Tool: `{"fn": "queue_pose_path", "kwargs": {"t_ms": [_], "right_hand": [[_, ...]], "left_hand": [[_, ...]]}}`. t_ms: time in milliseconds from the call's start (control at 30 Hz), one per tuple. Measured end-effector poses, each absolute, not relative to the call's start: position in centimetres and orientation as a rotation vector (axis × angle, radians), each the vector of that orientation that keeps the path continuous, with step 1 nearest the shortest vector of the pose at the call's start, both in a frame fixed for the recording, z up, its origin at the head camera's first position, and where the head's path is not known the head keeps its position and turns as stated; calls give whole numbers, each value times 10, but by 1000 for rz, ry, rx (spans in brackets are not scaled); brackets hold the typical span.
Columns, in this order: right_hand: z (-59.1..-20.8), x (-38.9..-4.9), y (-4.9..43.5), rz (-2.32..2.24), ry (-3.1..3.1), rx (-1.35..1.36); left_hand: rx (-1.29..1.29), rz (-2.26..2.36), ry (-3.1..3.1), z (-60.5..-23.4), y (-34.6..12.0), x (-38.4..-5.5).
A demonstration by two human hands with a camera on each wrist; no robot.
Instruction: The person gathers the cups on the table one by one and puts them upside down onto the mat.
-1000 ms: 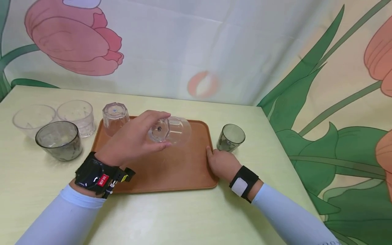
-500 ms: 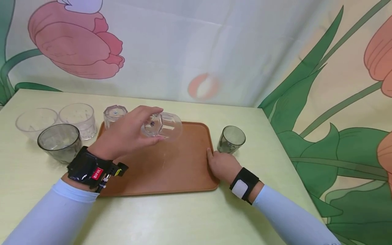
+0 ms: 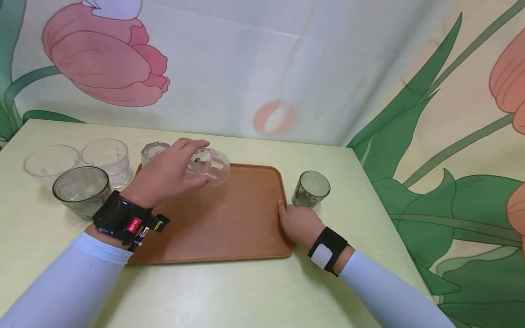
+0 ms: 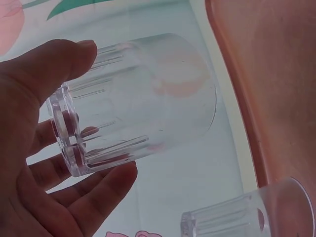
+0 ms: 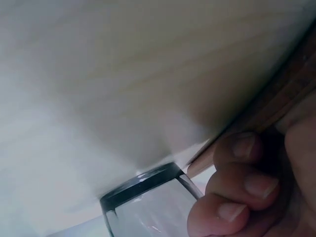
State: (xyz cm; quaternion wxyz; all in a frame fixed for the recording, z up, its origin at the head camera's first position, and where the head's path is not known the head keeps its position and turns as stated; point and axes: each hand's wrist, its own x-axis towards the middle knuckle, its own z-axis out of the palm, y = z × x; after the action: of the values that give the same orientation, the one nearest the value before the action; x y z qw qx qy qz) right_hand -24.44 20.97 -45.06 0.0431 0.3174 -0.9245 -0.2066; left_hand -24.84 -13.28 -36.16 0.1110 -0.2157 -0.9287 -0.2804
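Note:
My left hand (image 3: 166,175) holds a clear glass (image 3: 220,167) near its base, above the tray's back left part. The glass lies on its side in the air, mouth to the right; in the left wrist view, thumb and fingers span its faceted bottom. Just behind that hand, partly hidden, an upside-down clear faceted glass (image 3: 152,149) stands at the tray's back left corner. My right hand (image 3: 302,224) grips the right rim of the brown tray (image 3: 234,223), thumb on the edge, fingers curled outside it. Close by stands a small smoky-grey glass (image 3: 311,189), upright on the table.
At the left of the pale table (image 3: 229,291) stand two clear glasses, one farther left (image 3: 49,159) and one closer to the tray (image 3: 108,157). A wide smoky-grey glass (image 3: 82,191) stands in front of them. A flower-printed curtain (image 3: 229,68) hangs behind.
The left hand has moved left with the clear glass, toward the upside-down glass, and now hides more of it. The right hand has stayed at the tray's right rim.

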Motion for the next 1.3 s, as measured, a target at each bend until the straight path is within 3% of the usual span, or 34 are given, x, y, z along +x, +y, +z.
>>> {"fn": "queue_pose_path", "kwargs": {"t_ms": [1300], "right_hand": [[-456,-242,210,-661,-2689,966]], "left_hand": [[-579,-430,-2884,-384,-142,-280]]}}
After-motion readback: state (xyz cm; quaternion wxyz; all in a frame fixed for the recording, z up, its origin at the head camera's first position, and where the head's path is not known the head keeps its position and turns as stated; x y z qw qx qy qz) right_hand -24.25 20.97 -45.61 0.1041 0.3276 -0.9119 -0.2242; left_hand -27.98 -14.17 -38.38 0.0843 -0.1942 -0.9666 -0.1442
